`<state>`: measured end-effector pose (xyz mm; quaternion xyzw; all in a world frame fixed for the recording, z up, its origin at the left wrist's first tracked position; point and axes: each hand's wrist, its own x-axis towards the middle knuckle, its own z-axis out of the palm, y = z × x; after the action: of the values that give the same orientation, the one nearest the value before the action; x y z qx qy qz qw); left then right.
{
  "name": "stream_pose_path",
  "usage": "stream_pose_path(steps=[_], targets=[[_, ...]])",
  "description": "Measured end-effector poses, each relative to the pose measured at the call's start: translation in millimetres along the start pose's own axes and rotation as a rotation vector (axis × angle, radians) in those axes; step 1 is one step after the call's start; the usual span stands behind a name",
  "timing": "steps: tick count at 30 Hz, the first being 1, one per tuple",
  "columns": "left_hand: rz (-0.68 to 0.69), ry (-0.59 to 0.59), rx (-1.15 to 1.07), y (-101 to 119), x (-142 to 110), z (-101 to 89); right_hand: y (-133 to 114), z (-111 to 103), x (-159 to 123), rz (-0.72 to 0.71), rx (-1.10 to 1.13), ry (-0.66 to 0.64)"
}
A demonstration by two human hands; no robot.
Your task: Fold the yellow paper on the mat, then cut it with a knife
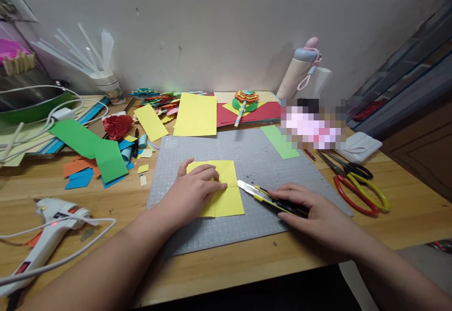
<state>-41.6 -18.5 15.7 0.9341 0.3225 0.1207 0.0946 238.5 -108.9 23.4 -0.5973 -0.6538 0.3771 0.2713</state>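
A square of yellow paper (229,203) with crossing crease lines lies on the grey cutting mat (197,238). My left hand (197,186) rests on its left half, fingers spread and pressing it down, covering part of the sheet. In my right hand (314,212) is a black and yellow utility knife (266,195), gripped by its handle. Its blade is out and points left, with the tip at the paper's right edge, near the horizontal crease. Whether the tip has cut into the paper, I cannot tell.
A glue gun (56,226) with a trailing cord lies left, near green paper strips (95,146) and scraps. Behind the mat are yellow sheets (196,115) and a paper flower (245,101). Scissors (356,193) lie right. A bottle (298,71) leans by the wall.
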Motion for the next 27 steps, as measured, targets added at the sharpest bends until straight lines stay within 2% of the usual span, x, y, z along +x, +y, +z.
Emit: stream_pose_path(steps=[8,12,27], targets=[[-0.014,0.009,-0.010,0.5,-0.3,-0.9,0.4,-2.0,-0.2,-0.014,-0.010,-0.022],[-0.019,0.011,-0.014,0.1,0.0,-0.4,0.1,-0.6,-0.4,-0.022,-0.024,0.016],[-0.020,-0.006,-0.013,-0.9,0.8,0.4,-7.1,17.8,-14.3,-0.031,-0.085,-0.016]])
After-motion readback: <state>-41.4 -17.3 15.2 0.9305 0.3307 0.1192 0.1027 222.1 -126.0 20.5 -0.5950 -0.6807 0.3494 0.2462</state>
